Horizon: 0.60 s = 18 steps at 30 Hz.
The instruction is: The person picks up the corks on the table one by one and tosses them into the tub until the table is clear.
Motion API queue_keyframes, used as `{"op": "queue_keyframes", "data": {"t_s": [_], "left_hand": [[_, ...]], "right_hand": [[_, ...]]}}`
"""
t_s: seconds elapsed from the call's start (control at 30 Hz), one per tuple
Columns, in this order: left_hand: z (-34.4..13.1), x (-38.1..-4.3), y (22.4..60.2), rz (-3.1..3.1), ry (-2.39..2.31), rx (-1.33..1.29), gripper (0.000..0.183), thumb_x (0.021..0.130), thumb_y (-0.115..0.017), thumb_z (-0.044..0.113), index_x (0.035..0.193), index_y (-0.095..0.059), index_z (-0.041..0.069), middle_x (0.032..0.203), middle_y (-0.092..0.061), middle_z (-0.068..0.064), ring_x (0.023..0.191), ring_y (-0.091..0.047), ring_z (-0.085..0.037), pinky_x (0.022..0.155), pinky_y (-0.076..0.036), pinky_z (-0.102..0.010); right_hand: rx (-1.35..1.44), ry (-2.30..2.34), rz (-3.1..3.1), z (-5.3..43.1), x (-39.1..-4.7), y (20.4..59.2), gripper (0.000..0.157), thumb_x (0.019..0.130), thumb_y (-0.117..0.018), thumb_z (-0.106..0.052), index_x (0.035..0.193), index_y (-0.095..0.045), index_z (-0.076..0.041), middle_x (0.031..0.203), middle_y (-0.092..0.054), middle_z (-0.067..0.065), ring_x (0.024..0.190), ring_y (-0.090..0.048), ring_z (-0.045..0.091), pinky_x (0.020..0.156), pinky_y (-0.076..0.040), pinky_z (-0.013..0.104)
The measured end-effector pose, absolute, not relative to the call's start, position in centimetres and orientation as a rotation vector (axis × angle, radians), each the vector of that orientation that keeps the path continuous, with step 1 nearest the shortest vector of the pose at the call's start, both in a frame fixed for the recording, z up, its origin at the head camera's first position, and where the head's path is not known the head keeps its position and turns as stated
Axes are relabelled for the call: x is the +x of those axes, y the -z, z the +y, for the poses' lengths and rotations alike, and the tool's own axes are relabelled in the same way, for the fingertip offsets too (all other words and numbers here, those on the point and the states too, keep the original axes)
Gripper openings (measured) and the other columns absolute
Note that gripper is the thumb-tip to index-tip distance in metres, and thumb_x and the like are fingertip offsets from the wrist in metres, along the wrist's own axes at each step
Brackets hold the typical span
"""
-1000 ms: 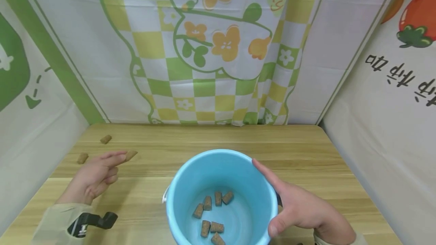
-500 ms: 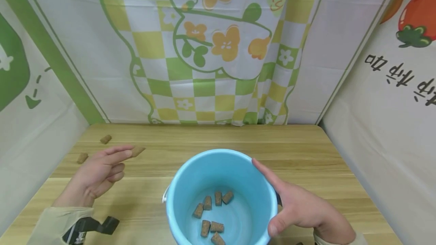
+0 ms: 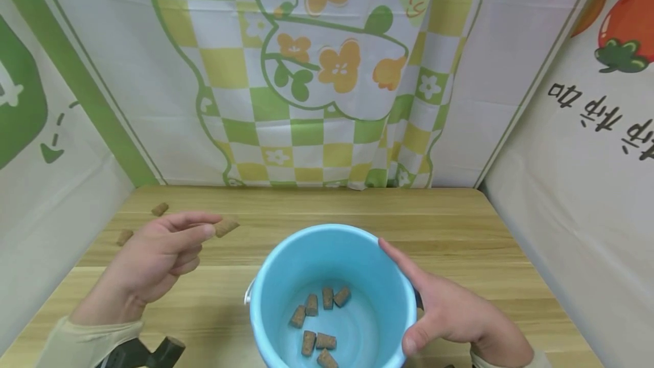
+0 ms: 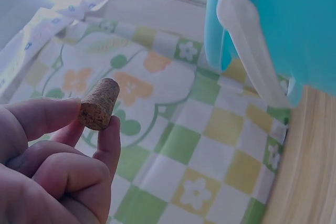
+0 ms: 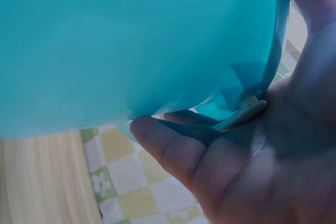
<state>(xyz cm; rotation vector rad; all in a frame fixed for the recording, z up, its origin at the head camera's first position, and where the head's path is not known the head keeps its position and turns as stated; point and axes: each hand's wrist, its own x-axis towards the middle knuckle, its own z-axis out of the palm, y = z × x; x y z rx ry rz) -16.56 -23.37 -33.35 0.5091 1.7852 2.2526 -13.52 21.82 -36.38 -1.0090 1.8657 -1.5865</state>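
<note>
A cork (image 3: pixel 226 227) is pinched at the fingertips of my left hand (image 3: pixel 155 249), raised over the left part of the table. In the left wrist view that cork (image 4: pixel 99 104) sits between thumb and finger, the other fingers curled below. My right hand (image 3: pixel 447 308) grips the right side of a light blue bucket (image 3: pixel 265 277), its thumb and forefinger along the rim. Seen from the right wrist, its fingers (image 5: pixel 168 142) curve against the outer wall near the handle joint. Several corks (image 3: pixel 325 341) lie on the bucket's floor.
Two more corks lie at the table's far left, one cork (image 3: pixel 160 209) farther back and another cork (image 3: pixel 125 237) nearer. A white handle (image 4: pixel 252 51) hangs on the bucket's side. Printed cloth (image 3: pixel 317 146) borders the wooden table (image 3: pixel 245 209) at the back and sides.
My left hand has moved right and slightly upward with the cork, away from the two loose corks and towards the bucket. The right hand and bucket have stayed in place.
</note>
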Motion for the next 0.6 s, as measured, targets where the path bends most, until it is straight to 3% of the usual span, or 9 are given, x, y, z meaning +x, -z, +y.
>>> {"op": "queue_keyframes", "data": {"t_s": [0.13, 0.3, 0.5, 0.6], "left_hand": [[-22.4, -16.0, 32.4, 1.835, -2.216, 0.538, 0.03, 0.102, -0.051, -0.003, 0.111, -0.074, 0.013, 0.077, -0.052, 0.007, 0.049, -0.012, -0.019, 0.044, -0.011, -0.03], [-21.3, -15.5, 31.5, 1.921, -2.145, 0.553, 0.028, 0.1, -0.055, -0.003, 0.109, -0.075, 0.014, 0.074, -0.051, 0.007, 0.047, -0.014, -0.018, 0.043, -0.013, -0.031], [-19.9, -15.1, 30.7, 2.041, -2.048, 0.581, 0.024, 0.098, -0.06, -0.001, 0.108, -0.076, 0.014, 0.088, -0.066, 0.001, 0.046, -0.019, -0.019, 0.042, -0.018, -0.032], [-19.3, -14.9, 30.3, 2.098, -1.996, 0.569, 0.019, 0.097, -0.063, 0.002, 0.108, -0.075, 0.012, 0.083, -0.063, 0.0, 0.046, -0.021, -0.018, 0.042, -0.022, -0.031]], "right_hand": [[-1.002, 1.582, 1.876, 21.9, -13.5, 36.4, 0.123, 0.08, -0.087, -0.029, 0.161, 0.006, -0.028, 0.152, -0.028, 0.029, 0.125, -0.048, 0.045, 0.095, -0.049, 0.044], [-0.998, 1.569, 1.897, 21.9, -13.4, 36.4, 0.122, 0.081, -0.087, -0.03, 0.161, 0.006, -0.029, 0.152, -0.028, 0.028, 0.125, -0.048, 0.044, 0.095, -0.049, 0.043], [-0.999, 1.564, 1.915, 21.9, -13.4, 36.4, 0.123, 0.08, -0.087, -0.03, 0.161, 0.005, -0.029, 0.152, -0.031, 0.027, 0.124, -0.049, 0.043, 0.095, -0.049, 0.043], [-0.996, 1.559, 1.926, 21.9, -13.3, 36.4, 0.123, 0.08, -0.087, -0.031, 0.161, 0.005, -0.029, 0.151, -0.032, 0.027, 0.123, -0.05, 0.042, 0.095, -0.049, 0.042]]}}
